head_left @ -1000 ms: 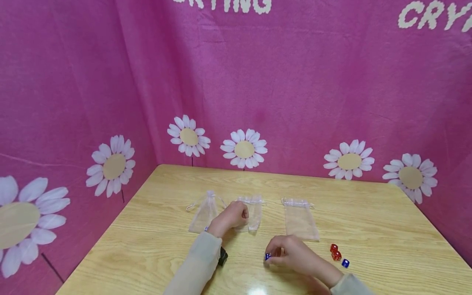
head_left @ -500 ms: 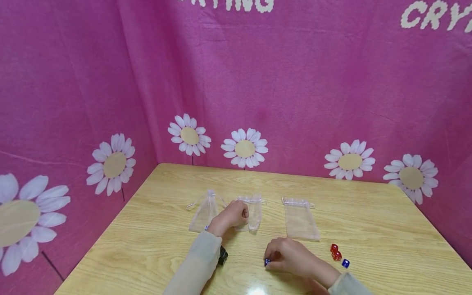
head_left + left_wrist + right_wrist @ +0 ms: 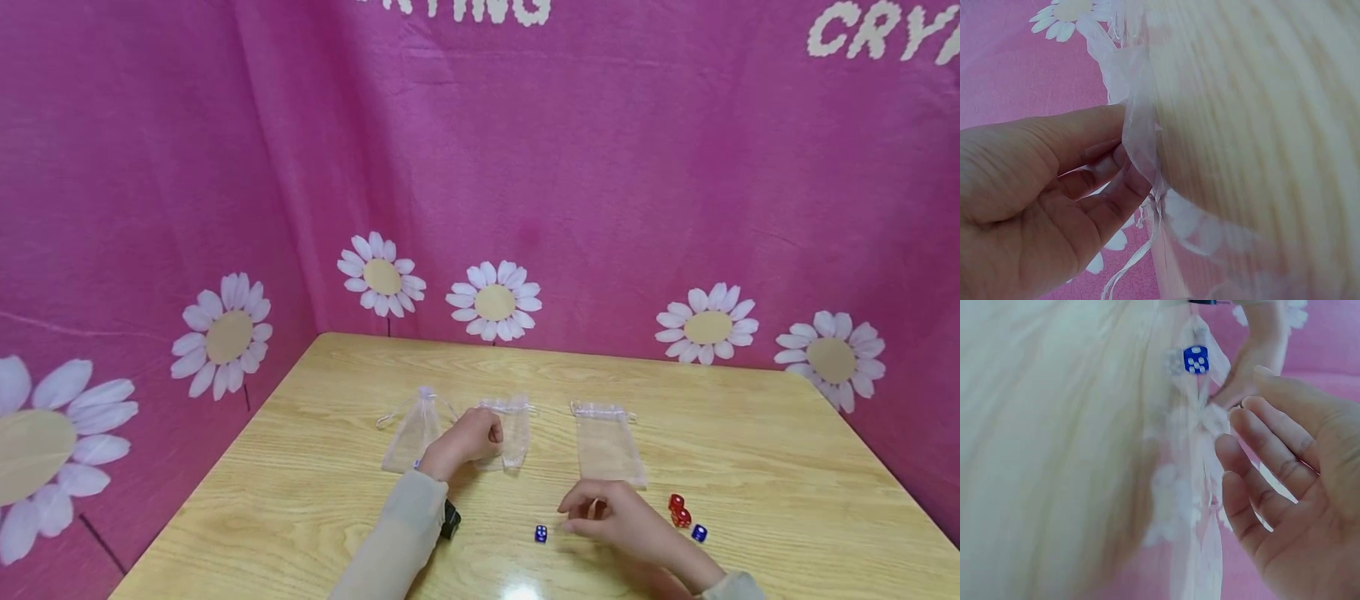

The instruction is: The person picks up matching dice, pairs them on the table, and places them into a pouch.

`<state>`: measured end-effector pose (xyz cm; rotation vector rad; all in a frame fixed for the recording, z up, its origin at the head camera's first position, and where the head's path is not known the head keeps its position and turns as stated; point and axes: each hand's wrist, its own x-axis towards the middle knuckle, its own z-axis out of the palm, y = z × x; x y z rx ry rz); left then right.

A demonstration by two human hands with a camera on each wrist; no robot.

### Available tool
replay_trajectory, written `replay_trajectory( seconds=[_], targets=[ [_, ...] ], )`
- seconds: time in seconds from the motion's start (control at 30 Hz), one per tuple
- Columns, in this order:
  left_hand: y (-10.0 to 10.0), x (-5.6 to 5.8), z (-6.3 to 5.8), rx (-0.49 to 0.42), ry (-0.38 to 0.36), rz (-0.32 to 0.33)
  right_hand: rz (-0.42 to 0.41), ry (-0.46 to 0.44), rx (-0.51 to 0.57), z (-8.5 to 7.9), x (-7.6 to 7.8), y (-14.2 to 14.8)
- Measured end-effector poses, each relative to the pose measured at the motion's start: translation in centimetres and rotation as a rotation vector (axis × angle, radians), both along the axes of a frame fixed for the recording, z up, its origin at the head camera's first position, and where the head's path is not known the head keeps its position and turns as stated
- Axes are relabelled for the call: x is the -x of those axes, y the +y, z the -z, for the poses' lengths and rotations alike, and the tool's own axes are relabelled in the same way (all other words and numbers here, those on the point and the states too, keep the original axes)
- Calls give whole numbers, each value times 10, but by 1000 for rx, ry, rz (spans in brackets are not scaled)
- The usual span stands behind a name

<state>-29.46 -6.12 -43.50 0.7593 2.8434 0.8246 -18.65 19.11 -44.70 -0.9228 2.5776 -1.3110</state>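
Three sheer white drawstring bags lie in a row on the wooden table (image 3: 750, 433): a left bag (image 3: 408, 437), a middle bag (image 3: 516, 425) and a right bag (image 3: 607, 450). My left hand (image 3: 491, 435) pinches the middle bag's edge; the left wrist view shows its thumb and fingers (image 3: 1107, 134) closed on the thin fabric (image 3: 1138, 134). My right hand (image 3: 579, 515) hovers with relaxed fingers and holds nothing, as the right wrist view shows (image 3: 1254, 444). A blue die (image 3: 541, 533) (image 3: 1195, 359) sits on the table just left of it.
Two red dice (image 3: 679, 511) and another blue die (image 3: 699, 533) lie right of my right hand. Pink daisy-print cloth (image 3: 525, 208) walls the table at the back and both sides. A black wrist camera (image 3: 451, 521) sits under my left forearm.
My right hand let go of the blue die and drew back to the right; the die now lies alone on the table. The left hand kept its grip on the middle bag.
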Motion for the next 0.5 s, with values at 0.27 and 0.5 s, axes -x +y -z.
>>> replay_trajectory(
  seconds=[0.27,0.5],
  targets=[
    [1,-1,1,-10,6,6,129,80,18,-2,-12,49],
    [1,0,2,-12,3,5,355,137,-47,-4,-25,96]
  ],
)
